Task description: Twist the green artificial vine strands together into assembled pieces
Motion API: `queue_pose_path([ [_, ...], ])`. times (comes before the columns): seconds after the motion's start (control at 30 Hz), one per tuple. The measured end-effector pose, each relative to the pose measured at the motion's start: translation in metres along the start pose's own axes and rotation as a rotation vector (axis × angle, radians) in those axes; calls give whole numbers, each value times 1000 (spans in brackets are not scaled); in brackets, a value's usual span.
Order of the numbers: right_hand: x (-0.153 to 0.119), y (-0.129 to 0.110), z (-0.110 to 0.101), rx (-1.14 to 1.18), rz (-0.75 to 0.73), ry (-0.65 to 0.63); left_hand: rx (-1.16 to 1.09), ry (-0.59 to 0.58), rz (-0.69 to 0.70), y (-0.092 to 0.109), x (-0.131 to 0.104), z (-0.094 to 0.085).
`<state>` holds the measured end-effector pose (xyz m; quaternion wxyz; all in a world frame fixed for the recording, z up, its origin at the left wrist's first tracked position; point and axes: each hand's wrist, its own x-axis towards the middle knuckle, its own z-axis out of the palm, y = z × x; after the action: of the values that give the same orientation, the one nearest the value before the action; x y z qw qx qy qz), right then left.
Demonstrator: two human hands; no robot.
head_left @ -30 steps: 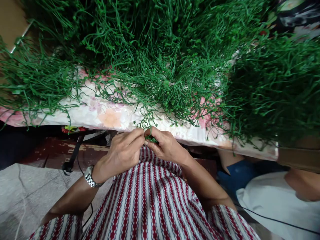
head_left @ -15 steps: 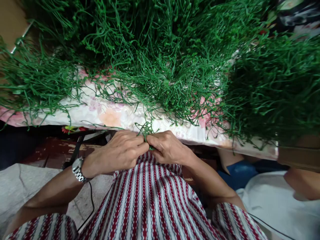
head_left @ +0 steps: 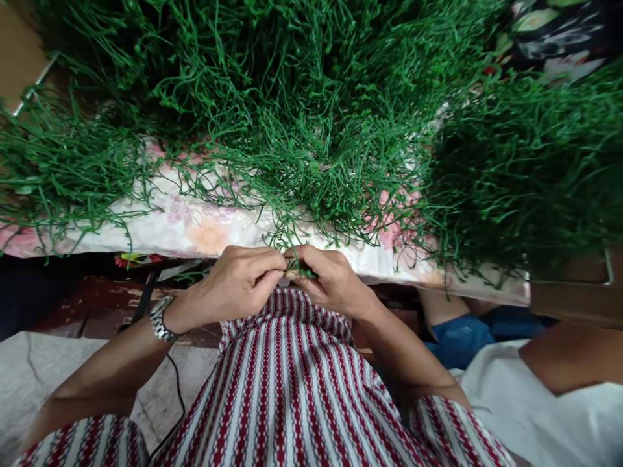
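Note:
My left hand [head_left: 247, 277] and my right hand [head_left: 328, 279] meet at the near edge of the table, thumbs and fingertips pinched together. Between them is a small green plant stem [head_left: 288, 241]; thin green strands poke up beyond the fingers, and some green shows inside the curl of my right fingers. Whether both hands grip the same strand is hard to make out. Just past them spreads a large heap of thin, curly green stems [head_left: 311, 155] with small knobby tips.
A floral tablecloth [head_left: 209, 230] covers the table under the heap. More stems pile at the left [head_left: 63, 168] and right [head_left: 525, 175]. Cardboard [head_left: 574, 301] stands at the right edge. A person in a white shirt [head_left: 549, 415] sits close on my right. Dark floral fabric [head_left: 559, 39] lies top right.
Both hands remain together at the table edge, with fingers shifted: my left thumb and forefinger now stretch toward the right fingertips. The view has moved slightly.

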<state>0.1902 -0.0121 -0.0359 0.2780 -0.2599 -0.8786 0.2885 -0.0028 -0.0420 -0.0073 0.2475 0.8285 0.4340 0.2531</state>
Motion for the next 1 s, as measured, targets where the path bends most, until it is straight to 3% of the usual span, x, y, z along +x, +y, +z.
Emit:
queue_pose_path([
  [0.1,-1,-3,4,72,-26,52,-139,89,-62,6,1,4],
  [0.23,-2,-3,9,49,-8,93,-156,139,-74,10,-1,8],
  [0.43,-4,0,0,-70,-135,-128,177,-104,183,10,-3,0],
  [0.57,-3,-2,-11,-113,-153,-277,283,-242,312,15,-3,-7],
  [0.77,-3,-6,-18,-173,-190,-464,276,-318,358,19,-2,-6],
  [1.0,0,-10,-27,-172,-182,-542,231,-415,327,15,-10,-3],
])
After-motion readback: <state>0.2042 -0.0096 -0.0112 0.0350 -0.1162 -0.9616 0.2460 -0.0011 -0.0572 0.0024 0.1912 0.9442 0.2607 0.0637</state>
